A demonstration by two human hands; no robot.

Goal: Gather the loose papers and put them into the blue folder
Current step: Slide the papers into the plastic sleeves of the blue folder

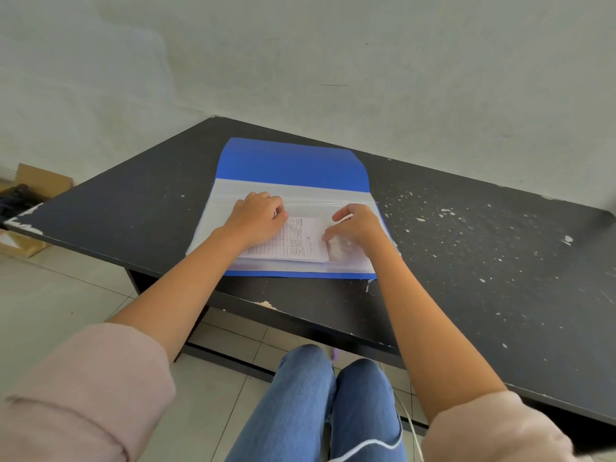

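Observation:
The blue folder (293, 165) lies on the black table with its flap turned up toward the wall and its clear front pocket facing me. A small stack of printed papers (300, 241) with a ruled table on the top sheet lies on the clear pocket. My left hand (258, 216) presses on the stack's left end with curled fingers. My right hand (356, 228) pinches the stack's right edge between thumb and fingers. Whether the sheets are inside the pocket or on top of it I cannot tell.
The black table (466, 261) is scratched, with chipped edges, and stands against a pale wall. An open cardboard box (30, 185) sits on the tiled floor at the left. My knees in blue jeans (320, 395) are below the table's front edge.

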